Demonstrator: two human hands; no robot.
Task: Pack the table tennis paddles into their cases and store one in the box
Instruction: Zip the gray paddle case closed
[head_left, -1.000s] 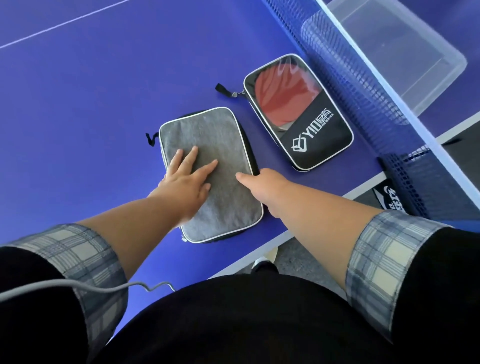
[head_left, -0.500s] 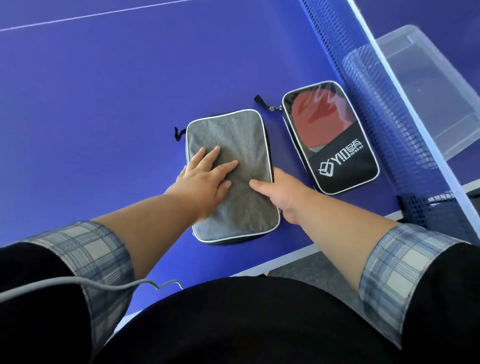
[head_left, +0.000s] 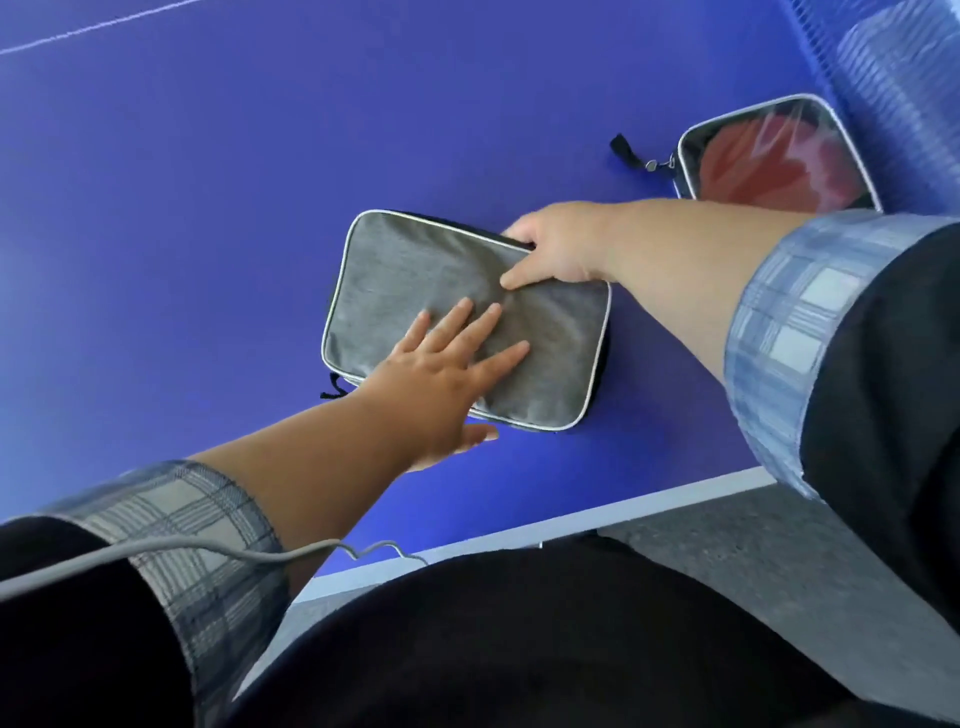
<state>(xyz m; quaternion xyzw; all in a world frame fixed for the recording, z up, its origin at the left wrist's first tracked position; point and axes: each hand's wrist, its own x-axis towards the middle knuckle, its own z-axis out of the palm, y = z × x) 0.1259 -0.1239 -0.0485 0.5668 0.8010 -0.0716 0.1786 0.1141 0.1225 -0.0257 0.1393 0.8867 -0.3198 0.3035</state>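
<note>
A grey paddle case (head_left: 415, 280) with white piping lies flat on the blue table. My left hand (head_left: 441, 374) rests on its near half, fingers spread flat, thumb over the near edge. My right hand (head_left: 556, 249) grips the case's far edge, thumb on top and fingers curled over the rim. A second case (head_left: 769, 156) with a clear window showing a red paddle lies at the far right, partly hidden by my right forearm. Its black zipper pull (head_left: 631, 153) sticks out to the left.
The blue table tennis table (head_left: 208, 208) stretches left and far, with a white line at the top left. Its white edge (head_left: 571, 525) runs close to my body. The blue net (head_left: 893, 67) stands at the top right. A grey cable (head_left: 208, 545) crosses my left sleeve.
The grey case has turned from lengthwise to crosswise. My right hand moved from its right side to its far edge and took hold. The view shifted left, so the clear box is out of sight.
</note>
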